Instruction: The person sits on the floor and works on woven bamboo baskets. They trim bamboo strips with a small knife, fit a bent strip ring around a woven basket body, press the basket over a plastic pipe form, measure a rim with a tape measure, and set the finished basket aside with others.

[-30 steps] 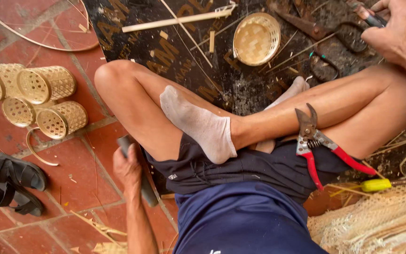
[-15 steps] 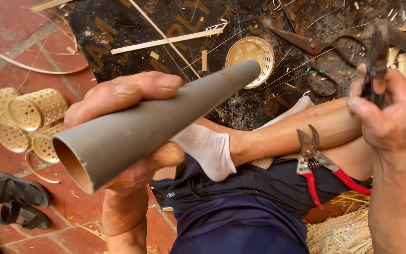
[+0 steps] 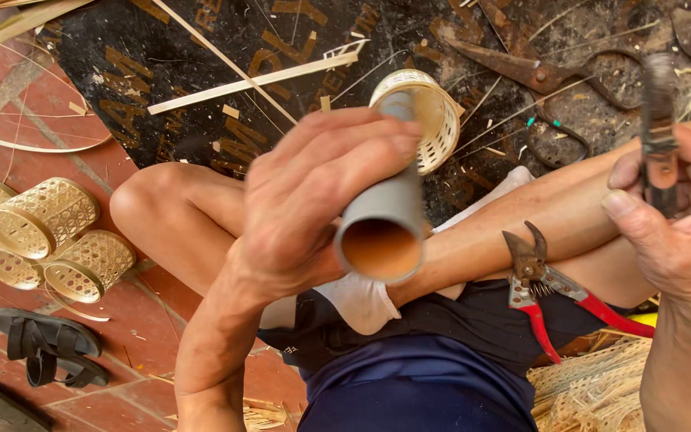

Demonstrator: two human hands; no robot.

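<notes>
— While you look down past the crossed legs, what lies beneath the grey cone [image 3: 384, 218]?

— Red tiled floor [image 3: 33, 120] to its left, a dark printed mat [image 3: 161, 64] beyond it. Left of the cone, woven baskets [image 3: 45, 232] cluster on the tiles, with black sandals [image 3: 49, 346] nearer the person. Red-handled pruners [image 3: 557, 292] rest on the thigh right of it.

— And the hands?

— The left hand [image 3: 313, 200] has its fingers wrapped round the cone, whose narrow end sits inside a small woven basket [image 3: 429, 112]. The right hand [image 3: 673, 232] has its fingers pinched on a dark tool [image 3: 659, 120], blurred and hard to identify. Old scissors [image 3: 553, 76] lie beyond the cone, to its right.
</notes>
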